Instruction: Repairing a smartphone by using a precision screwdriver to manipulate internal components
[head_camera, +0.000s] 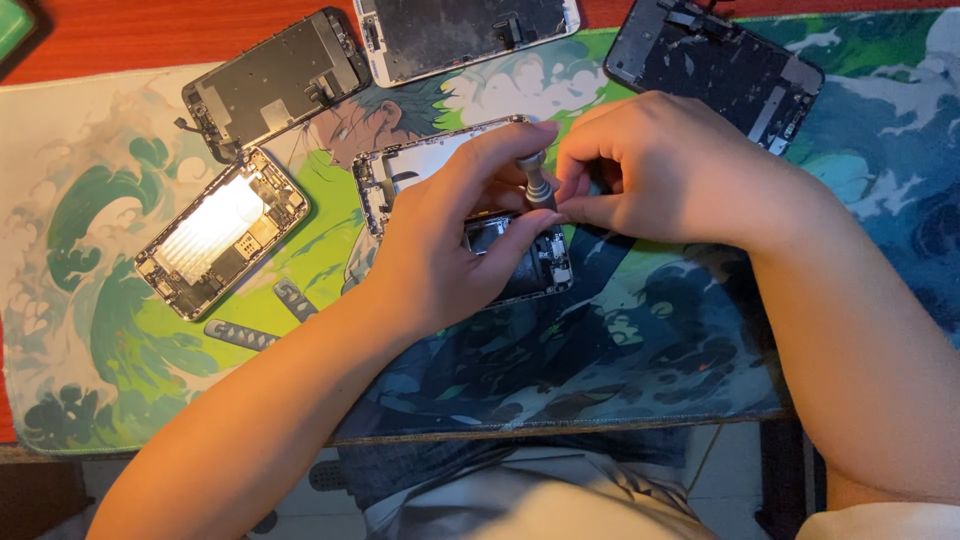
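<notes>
Metal screwdriver (535, 180) pinched by both hands (450, 240) (660, 165) over one of five phones (520, 255)

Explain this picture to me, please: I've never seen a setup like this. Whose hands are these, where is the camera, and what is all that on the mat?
There is no machine here: the single picture comes from a camera worn on a person's head, looking down at their own two bare hands. The left hand steadies an opened phone body lying on a printed desk mat. The right hand pinches a small grey screwdriver, standing upright over the phone, with the left fingertips touching its top. Around them lie more phone parts: another opened phone body to the left, a screen panel face down above it, a second panel at the top edge, and a dark one at the upper right. The mat rests on a reddish wooden table.
</notes>
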